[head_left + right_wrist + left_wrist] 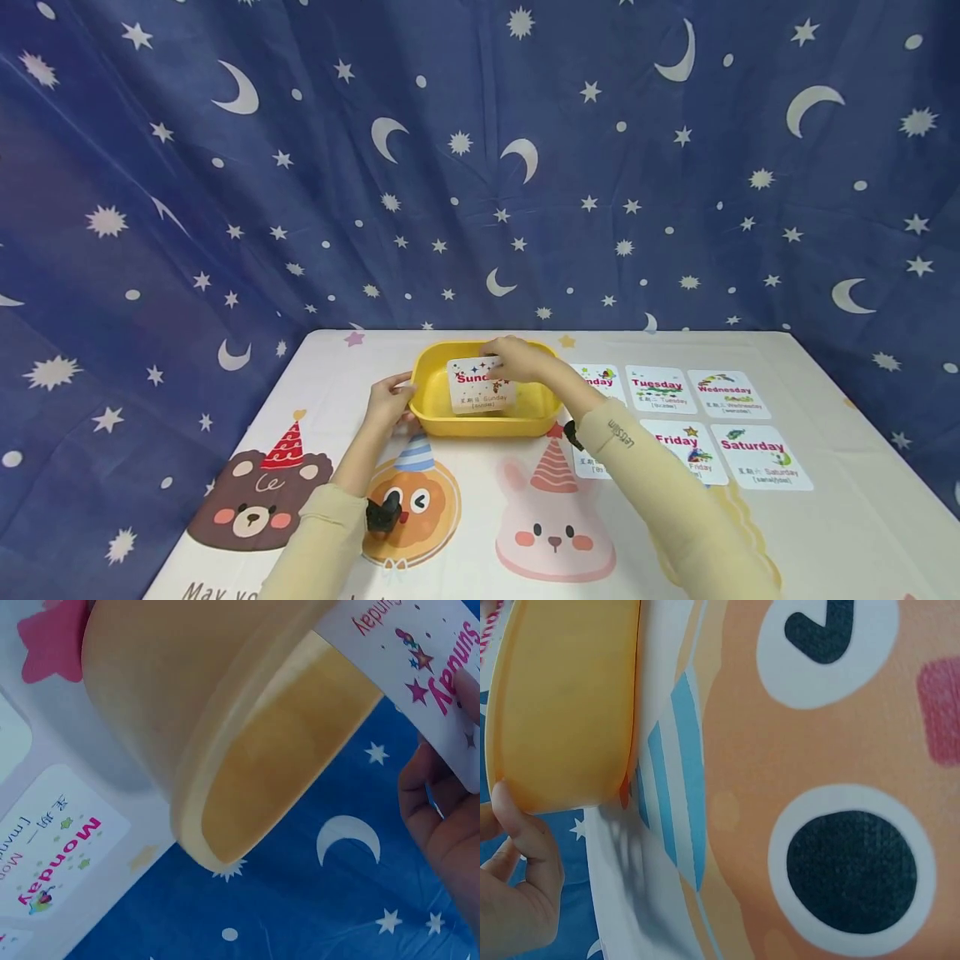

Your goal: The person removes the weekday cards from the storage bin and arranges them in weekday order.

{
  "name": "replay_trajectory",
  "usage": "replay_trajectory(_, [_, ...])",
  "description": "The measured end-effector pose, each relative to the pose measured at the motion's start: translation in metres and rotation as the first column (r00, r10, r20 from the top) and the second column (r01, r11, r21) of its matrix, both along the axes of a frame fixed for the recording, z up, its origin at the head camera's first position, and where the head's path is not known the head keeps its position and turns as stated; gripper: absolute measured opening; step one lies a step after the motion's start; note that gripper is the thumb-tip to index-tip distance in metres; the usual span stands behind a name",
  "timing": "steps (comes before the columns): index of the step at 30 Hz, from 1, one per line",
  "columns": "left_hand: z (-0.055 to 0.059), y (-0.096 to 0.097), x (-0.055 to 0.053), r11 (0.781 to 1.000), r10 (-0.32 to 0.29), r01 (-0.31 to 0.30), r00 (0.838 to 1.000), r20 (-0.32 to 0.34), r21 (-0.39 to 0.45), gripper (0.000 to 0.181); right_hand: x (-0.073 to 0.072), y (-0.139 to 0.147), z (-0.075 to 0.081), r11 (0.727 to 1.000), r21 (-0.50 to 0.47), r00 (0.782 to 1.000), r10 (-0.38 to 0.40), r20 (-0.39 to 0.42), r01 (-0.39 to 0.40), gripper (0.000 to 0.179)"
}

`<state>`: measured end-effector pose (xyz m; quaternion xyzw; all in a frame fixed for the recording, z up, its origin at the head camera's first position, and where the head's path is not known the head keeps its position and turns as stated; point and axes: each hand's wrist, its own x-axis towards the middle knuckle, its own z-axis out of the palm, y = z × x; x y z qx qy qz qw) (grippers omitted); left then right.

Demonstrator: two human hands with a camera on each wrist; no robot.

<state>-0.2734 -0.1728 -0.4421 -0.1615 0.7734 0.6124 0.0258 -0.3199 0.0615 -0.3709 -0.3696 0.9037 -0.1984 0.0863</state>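
Observation:
A yellow plastic basin (480, 427) stands near the back of the table. My left hand (389, 402) grips its left end, the thumb (510, 806) lying on the outer wall near the rim. Over the basin my right hand (517, 360) pinches a white "Sunday" card (472, 392) by its upper right part. In the right wrist view the thumb lies on the face of that card (397, 645) and the other fingers are behind it. The card stands tilted, print side toward me, at the basin's opening.
Right of the basin lie several day cards in two rows: Monday (609, 377), Tuesday (660, 390), Wednesday (729, 393), Friday (686, 458), Saturday (761, 457) and one partly hidden by my right arm. A starry blue curtain (480, 208) hangs behind the printed tablecloth (450, 533).

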Motion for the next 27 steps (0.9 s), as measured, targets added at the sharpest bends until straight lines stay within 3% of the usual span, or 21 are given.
replay_trajectory(3, [0.001, 0.001, 0.0, 1.0, -0.004, 0.004, 1.0, -0.003, 0.0, 0.04, 0.004, 0.007, 0.003, 0.99, -0.12, 0.997, -0.072, 0.031, 0.075, 0.015])
replay_trajectory(10, [0.002, 0.0, -0.001, 1.0, -0.005, 0.005, 1.0, 0.024, 0.008, 0.04, 0.015, 0.023, 0.006, 0.927, -0.308, 0.974, -0.184, 0.132, 0.216, 0.013])
replay_trajectory(18, [0.004, -0.001, 0.0, 1.0, -0.026, 0.026, 0.999, 0.024, 0.011, 0.04, 0.032, 0.039, 0.01, 0.873, -0.334, 0.923, -0.276, 0.267, 0.357, 0.038])
replay_trajectory(23, [0.005, -0.001, 0.001, 1.0, -0.027, 0.027, 0.999, 0.017, 0.017, 0.04, 0.049, 0.053, 0.008, 0.84, -0.367, 0.9, -0.285, 0.33, 0.4, 0.027])
replay_trajectory(27, [0.003, -0.002, 0.001, 0.999, -0.024, 0.024, 0.999, 0.021, 0.024, 0.04, 0.063, 0.066, 0.006, 0.825, -0.4, 0.905, -0.282, 0.318, 0.398, 0.021])
